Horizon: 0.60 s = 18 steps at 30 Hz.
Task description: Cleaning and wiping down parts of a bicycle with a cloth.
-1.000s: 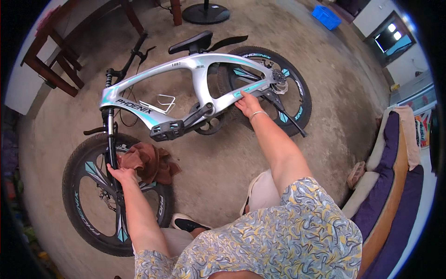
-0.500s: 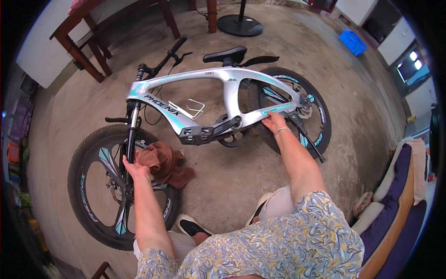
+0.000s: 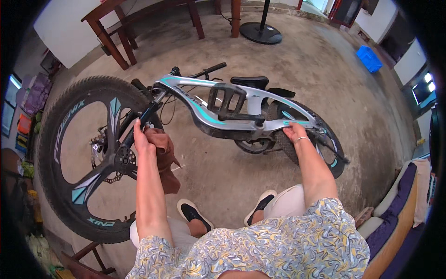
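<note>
A silver and teal bicycle [image 3: 204, 114] leans toward me on the concrete floor, its front wheel [image 3: 90, 153] lifted close at the left. My left hand [image 3: 141, 137] grips the front fork together with a brown rag [image 3: 165, 158] that hangs below it. My right hand [image 3: 295, 132] holds the rear part of the frame above the back wheel [image 3: 320, 149]. A black pedal [image 3: 227, 102] sticks up from the middle of the frame, and the black saddle [image 3: 251, 82] lies behind it.
A dark wooden table [image 3: 116, 28] stands at the back left. A round black fan base [image 3: 262, 32] sits at the back, a blue crate [image 3: 369, 58] at the far right. A purple-cushioned sofa [image 3: 399, 218] is at my right. My two black shoes [image 3: 193, 214] rest on the floor.
The bicycle has tipped toward me, with the front wheel raised and nearer. Both hands have kept their hold on fork and rear frame.
</note>
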Motion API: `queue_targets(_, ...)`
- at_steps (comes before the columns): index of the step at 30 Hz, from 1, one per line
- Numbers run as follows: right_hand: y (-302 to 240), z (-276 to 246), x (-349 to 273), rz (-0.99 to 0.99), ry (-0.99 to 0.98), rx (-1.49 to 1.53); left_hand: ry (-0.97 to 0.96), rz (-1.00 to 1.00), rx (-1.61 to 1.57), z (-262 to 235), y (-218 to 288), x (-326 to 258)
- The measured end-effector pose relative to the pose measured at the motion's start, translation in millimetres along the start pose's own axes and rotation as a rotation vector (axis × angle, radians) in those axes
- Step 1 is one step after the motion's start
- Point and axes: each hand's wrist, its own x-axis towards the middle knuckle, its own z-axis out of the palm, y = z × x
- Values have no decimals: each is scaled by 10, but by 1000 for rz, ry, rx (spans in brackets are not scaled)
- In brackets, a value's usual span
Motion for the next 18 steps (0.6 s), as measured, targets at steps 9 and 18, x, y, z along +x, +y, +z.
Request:
queue_targets(9,-375,97,38,-68,-32,-21,-54,54,112,-39,9,-11)
queue_targets(18,-439,14,166,20,-37,-96,-241,345,189,-58,-7,91)
